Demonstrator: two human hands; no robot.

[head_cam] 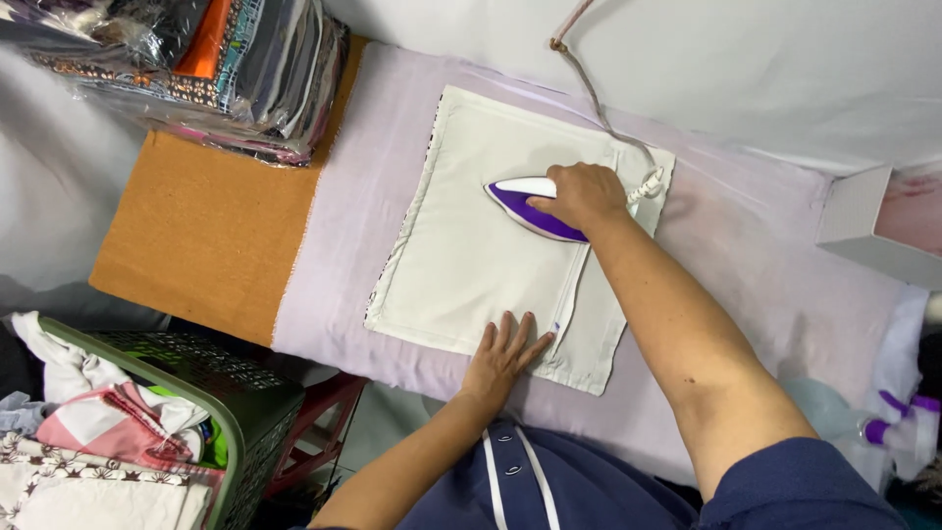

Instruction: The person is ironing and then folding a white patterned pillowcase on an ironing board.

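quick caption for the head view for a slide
Right hand runs a purple iron over a cream cloth; left hand presses it flat.

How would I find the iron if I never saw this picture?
Look at the lilac ironing pad in the middle, then the cream cloth spread on it. The iron sits on that cloth under the right hand, the only purple and white pointed thing there.

Iron (530, 208) sits on the cloth (471, 245), cloth on the board (746, 255). Stack (226, 69) lies far left on the board, basket (245, 412) below left, box (863, 221) at right, bottle (898, 427) near right.
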